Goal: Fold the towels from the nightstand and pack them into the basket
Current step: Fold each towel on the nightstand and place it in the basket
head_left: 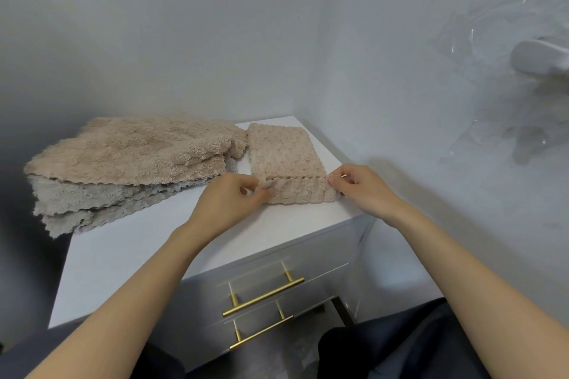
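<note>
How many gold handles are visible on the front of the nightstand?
2: the upper handle and the lower handle right beneath it, both on the front of the nightstand. More may be hidden lower down.

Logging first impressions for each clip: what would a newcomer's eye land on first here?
First, the left hand and right hand at centre, each pinching a near corner of the small beige towel on the white nightstand. Next, the fluffy pile of towels at its back left, overhanging the edge. Then the gold handles on its front, lower down.

One left hand [229,198], one right hand [361,186], one folded towel [284,157], one towel pile [123,163], one nightstand [138,255].
</note>
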### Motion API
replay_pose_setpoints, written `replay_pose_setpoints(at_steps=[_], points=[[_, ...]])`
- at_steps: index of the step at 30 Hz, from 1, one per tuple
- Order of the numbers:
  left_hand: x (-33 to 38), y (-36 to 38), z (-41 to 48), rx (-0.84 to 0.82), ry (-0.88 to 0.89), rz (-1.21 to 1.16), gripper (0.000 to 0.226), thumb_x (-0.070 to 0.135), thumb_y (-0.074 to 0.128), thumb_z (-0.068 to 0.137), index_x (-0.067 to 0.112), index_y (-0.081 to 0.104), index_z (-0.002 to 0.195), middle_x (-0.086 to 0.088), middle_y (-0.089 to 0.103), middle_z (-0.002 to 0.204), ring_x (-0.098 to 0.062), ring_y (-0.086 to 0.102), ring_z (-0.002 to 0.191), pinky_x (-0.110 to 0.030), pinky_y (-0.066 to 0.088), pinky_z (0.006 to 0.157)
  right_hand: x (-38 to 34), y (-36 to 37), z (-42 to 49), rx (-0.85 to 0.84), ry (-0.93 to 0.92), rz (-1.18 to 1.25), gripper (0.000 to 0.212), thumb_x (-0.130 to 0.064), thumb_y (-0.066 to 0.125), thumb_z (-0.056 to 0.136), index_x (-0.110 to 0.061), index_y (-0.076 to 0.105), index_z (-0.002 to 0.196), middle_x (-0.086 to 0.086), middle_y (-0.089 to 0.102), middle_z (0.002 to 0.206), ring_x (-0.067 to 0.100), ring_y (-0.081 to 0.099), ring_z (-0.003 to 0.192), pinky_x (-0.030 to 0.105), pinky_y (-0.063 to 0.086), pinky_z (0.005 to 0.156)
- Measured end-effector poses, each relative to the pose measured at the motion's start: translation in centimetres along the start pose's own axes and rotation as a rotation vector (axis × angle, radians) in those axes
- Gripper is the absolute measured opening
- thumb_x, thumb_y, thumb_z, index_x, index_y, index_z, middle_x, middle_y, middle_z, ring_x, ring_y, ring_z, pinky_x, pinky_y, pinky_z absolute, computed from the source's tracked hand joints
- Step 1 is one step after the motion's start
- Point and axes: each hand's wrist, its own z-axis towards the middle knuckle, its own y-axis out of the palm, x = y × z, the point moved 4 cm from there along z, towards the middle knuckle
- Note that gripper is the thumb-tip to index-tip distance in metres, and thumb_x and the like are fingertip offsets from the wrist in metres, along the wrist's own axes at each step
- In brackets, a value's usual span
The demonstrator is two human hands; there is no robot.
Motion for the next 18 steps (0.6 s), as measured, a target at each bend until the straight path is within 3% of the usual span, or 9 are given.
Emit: replay_pose_setpoints(at_steps=[2,3,4,5,6,7,10,14,18], points=[[-0.2,0.2,0.1,0.011,-0.072,-0.090,0.039,0.053,0.059,0.086,0.022,0.073,0.067,0.017,0.061,0.050,0.000,0.056,0.052,-0.022,0.033,0.052,0.1,0.2,0.2,0.043,0.004,0.001,0.020,-0.027,0.054,0.097,-0.011,0.065,0.100,0.018,0.067,0.089,0.021,0.055,0.078,0.027,0.039,0.068],[-0.3,0.3,0.2,0.028,-0.101,-0.120,0.040,0.053,0.059,0.086,0.020,0.073,0.068,0.019,0.061,0.054,0.001,0.022,0.045,-0.021,0.031,0.052,0.1,0.4,0.3,0.066,0.004,-0.004,0.019,-0.028,0.054,0.096,-0.013,0.065,0.099,0.014,0.067,0.086,0.018,0.054,0.076,0.022,0.037,0.063],[-0.5,0.3,0.2,0.049,-0.126,-0.137,0.041,0.052,0.060,0.086,0.018,0.074,0.068,0.023,0.059,0.062,0.009,0.034,0.082,-0.021,0.033,0.056,0.1,0.5,0.4,0.091,0.002,-0.010,0.017,-0.028,0.054,0.096,-0.014,0.064,0.098,0.010,0.067,0.084,0.015,0.053,0.074,0.018,0.035,0.060],[-0.8,0.4,0.4,0.073,-0.152,-0.144,0.041,0.052,0.060,0.086,0.017,0.075,0.069,0.022,0.058,0.065,0.006,0.027,0.084,-0.023,0.037,0.061,0.1,0.6,0.6,0.112,0.001,-0.017,0.015,-0.028,0.054,0.096,-0.016,0.062,0.097,0.005,0.066,0.080,0.013,0.053,0.072,0.017,0.035,0.058],[-1.1,0.5,0.4,0.091,-0.178,-0.134,0.041,0.051,0.061,0.086,0.016,0.075,0.069,0.013,0.064,0.062,0.000,0.061,0.072,-0.025,0.041,0.066,0.2,0.8,0.7,0.129,0.001,-0.028,0.013,-0.029,0.055,0.095,-0.018,0.061,0.095,0.001,0.063,0.075,0.010,0.052,0.068,0.019,0.035,0.057],[-1.3,0.6,0.4,0.101,-0.202,-0.114,0.042,0.049,0.061,0.087,0.014,0.075,0.067,0.005,0.065,0.054,-0.001,0.051,0.051,-0.027,0.045,0.072,0.2,0.9,0.8,0.142,0.003,-0.043,0.012,-0.030,0.055,0.095,-0.020,0.059,0.092,-0.003,0.060,0.070,0.008,0.050,0.064,0.023,0.035,0.057],[-1.5,0.9,0.4,0.120,-0.232,-0.033,0.052,0.044,0.061,0.087,0.008,0.059,0.049,0.006,0.031,0.040,-0.011,0.035,0.037,-0.029,0.045,0.068,0.2,1.4,1.0,0.178,0.003,-0.117,0.012,-0.032,0.055,0.095,-0.021,0.058,0.091,-0.002,0.061,0.074,0.014,0.053,0.069,0.031,0.040,0.063],[-1.4,0.8,0.6,0.166,-0.243,0.068,0.057,0.038,0.061,0.082,0.017,0.034,0.037,0.005,0.026,0.032,-0.013,0.033,0.041,-0.028,0.030,0.055,0.2,1.9,1.1,0.215,0.020,-0.231,0.014,-0.036,0.052,0.096,-0.023,0.055,0.094,0.007,0.062,0.084,0.022,0.055,0.084,0.032,0.039,0.066],[-1.4,1.1,0.7,0.176,-0.221,0.123,0.053,0.040,0.058,0.082,0.019,0.039,0.038,0.009,0.035,0.035,-0.018,0.045,0.057,-0.032,0.042,0.075,-0.6,1.9,0.4,0.312,-0.049,-0.402,0.016,-0.033,0.051,0.096,-0.019,0.054,0.103,0.001,0.063,0.085,0.021,0.050,0.094,0.033,0.039,0.068]])
